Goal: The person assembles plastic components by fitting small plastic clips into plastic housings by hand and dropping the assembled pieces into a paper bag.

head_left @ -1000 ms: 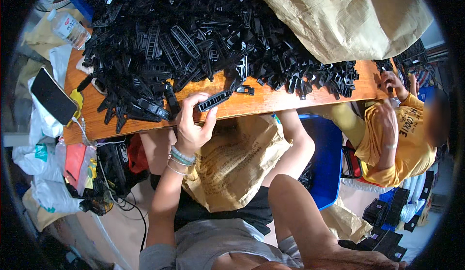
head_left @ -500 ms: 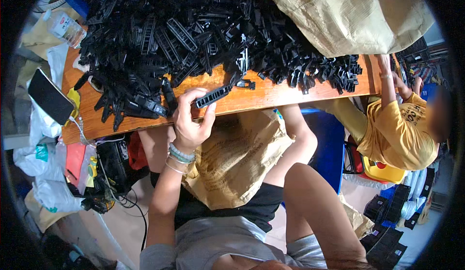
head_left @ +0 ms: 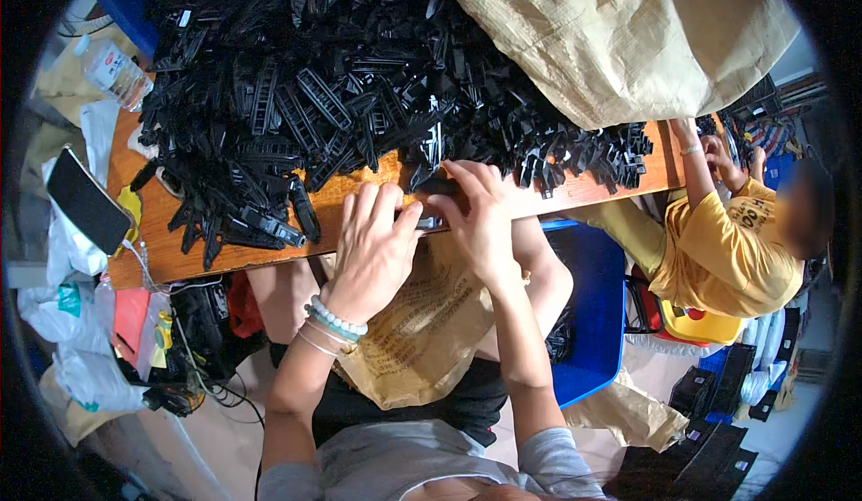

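My left hand [head_left: 370, 248] and my right hand [head_left: 478, 218] come together at the front edge of the wooden table [head_left: 557, 197]. Between them is a black plastic part [head_left: 433, 197], mostly covered by my fingers. My right thumb and fingers close round it, while the curled fingers of my left hand meet its left end. Just beyond them spreads a large heap of black plastic parts [head_left: 296, 97], many of them long and ribbed. A printed brown woven sack [head_left: 413, 339] lies across my lap below my hands.
A big beige sack [head_left: 620, 34] rests on the heap at the far right. A phone [head_left: 88, 200] and a plastic bottle [head_left: 115, 72] are at the left. Beside my leg is a blue bin [head_left: 588, 321]. A person in yellow [head_left: 732, 250] works at the right.
My right hand has risen from beside my lap to the black part. My left hand, which held a ribbed black part up, has turned over and moved right to meet it.
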Demonstrator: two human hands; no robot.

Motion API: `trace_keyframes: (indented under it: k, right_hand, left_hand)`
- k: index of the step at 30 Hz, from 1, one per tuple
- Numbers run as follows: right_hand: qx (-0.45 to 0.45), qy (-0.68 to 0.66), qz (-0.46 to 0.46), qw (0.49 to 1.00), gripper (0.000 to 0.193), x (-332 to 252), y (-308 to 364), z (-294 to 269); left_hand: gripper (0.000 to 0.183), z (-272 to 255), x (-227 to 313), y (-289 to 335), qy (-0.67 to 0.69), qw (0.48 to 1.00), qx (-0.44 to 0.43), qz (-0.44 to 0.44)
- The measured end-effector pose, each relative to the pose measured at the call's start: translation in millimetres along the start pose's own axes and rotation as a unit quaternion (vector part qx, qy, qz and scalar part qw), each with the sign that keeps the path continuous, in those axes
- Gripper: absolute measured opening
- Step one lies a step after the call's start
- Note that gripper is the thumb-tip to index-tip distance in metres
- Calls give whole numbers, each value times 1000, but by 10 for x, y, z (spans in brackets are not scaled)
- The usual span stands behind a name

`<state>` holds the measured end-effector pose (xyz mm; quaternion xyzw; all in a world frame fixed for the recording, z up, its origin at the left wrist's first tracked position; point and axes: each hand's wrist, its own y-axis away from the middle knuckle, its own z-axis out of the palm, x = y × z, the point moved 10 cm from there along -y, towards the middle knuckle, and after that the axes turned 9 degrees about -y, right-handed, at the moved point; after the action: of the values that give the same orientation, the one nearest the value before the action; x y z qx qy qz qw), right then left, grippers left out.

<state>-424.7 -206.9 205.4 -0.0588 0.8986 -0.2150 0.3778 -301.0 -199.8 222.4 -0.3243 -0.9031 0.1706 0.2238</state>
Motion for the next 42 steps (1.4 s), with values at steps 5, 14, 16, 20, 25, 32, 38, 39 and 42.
trace_keyframes:
  k: [5, 14, 16, 20, 25, 32, 38, 39, 42]
  right_hand:
    - [-6, 12, 10, 1000, 32, 140, 24, 36]
    - [45, -377, 188, 906, 27, 390, 220, -43]
    - [11, -46, 73, 996, 26, 285, 238, -173]
    - [11, 31, 118, 992, 30, 313, 340, -296]
    - [10, -378, 226, 898, 28, 369, 336, 19]
    - [-57, -196, 133, 970, 24, 328, 290, -37]
    - [-100, -202, 97, 970, 25, 327, 201, 45]
    - [-112, -178, 62, 976, 25, 245, 182, 99]
    - [-118, -173, 39, 977, 26, 214, 186, 150]
  left_hand:
    - [34, 143, -219, 4, 90, 995, -26, -30]
    - [17, 137, -372, 95, 158, 986, 7, -53]
    - [18, 164, -405, 124, 161, 986, 16, -50]
    - [19, 198, -444, 165, 170, 984, 17, -48]
    - [20, 174, -437, 145, 186, 981, 19, -52]
    - [22, 176, -450, 138, 182, 982, 20, -40]
    - [23, 194, -389, 109, 176, 984, 7, -30]
    - [23, 199, -361, 99, 177, 984, -2, -24]
    - [22, 211, -331, 80, 179, 984, -4, -14]
